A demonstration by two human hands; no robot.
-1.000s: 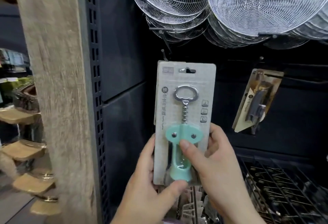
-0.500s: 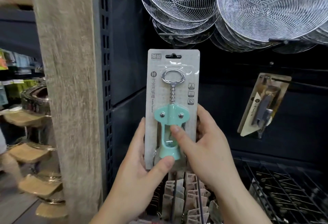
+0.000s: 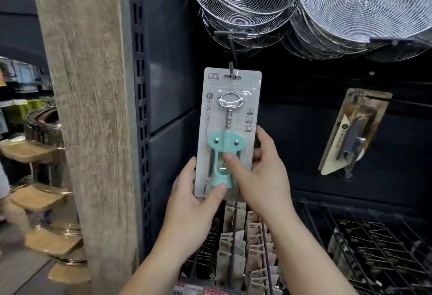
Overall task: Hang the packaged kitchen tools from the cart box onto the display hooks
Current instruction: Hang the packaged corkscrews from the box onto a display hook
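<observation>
At the far left, wooden trays [image 3: 35, 152] are stacked beside a rough wooden post [image 3: 86, 107]. Just right of the post, the left hand [image 3: 189, 210] pinches the bottom edge of a carded corkscrew pack [image 3: 230, 131], thumb on the front. The pack stands upright against the dark panel, its hang slot right at the tip of a display hook [image 3: 231, 70]. The right hand [image 3: 259, 173] grips its right side, thumb pressing the teal body. Wire strainers [image 3: 350, 7] hang above; another carded tool [image 3: 353, 131] hangs further right.

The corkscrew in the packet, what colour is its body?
Mint green, with a silver metal top; the corkscrew shows clearly in the head view.
</observation>
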